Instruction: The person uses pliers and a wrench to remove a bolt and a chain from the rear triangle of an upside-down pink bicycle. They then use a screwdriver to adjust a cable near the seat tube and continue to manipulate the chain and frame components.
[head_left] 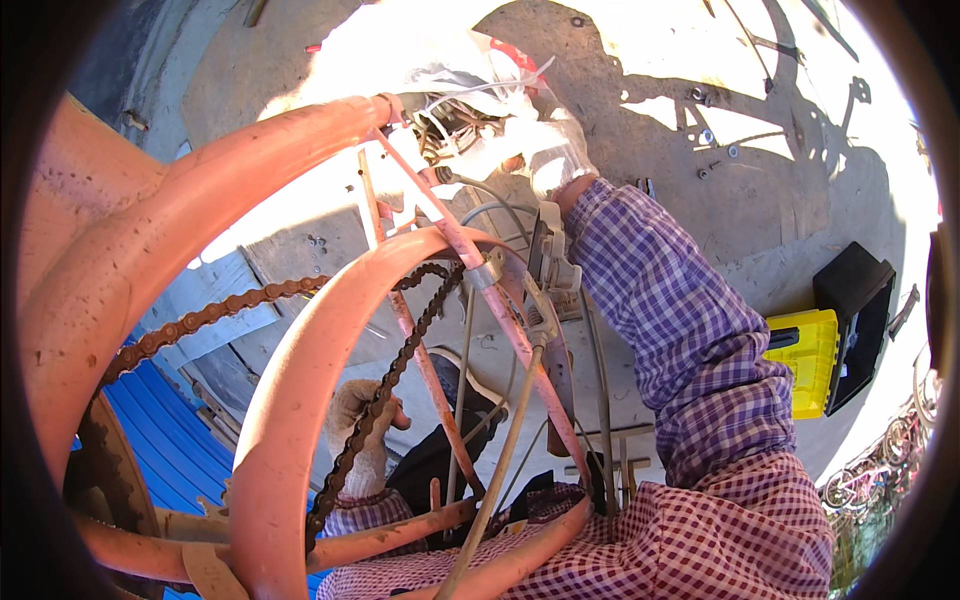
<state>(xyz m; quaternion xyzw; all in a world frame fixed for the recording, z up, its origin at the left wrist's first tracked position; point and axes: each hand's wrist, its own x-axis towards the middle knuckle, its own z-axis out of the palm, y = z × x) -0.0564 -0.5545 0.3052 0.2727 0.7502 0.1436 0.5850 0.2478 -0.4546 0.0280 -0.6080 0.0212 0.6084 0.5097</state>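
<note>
The salmon-pink bicycle frame (95,200) fills the left side of the view, with a curved mudguard (265,440) of the same colour. A rusty chain (372,415) hangs loose beside the mudguard. Behind it my left hand (358,425), in a pale glove with a bare thumb tip, is curled closed; whatever lies inside is hidden. My right hand (558,155), in a whitish glove, reaches past the frame to a clear plastic bag (490,92) with coiled cables (455,130) in it. Strong glare and the bag hide its fingers. A brake caliper (545,325) sits near the thin pink stay (515,330).
An open yellow and black toolbox (805,355) stands at the right. Nuts and small parts (706,137) lie scattered on the ground board beyond my right arm. Blue corrugated sheet (165,430) shows at lower left. Several bicycles (880,450) stand at the far right edge.
</note>
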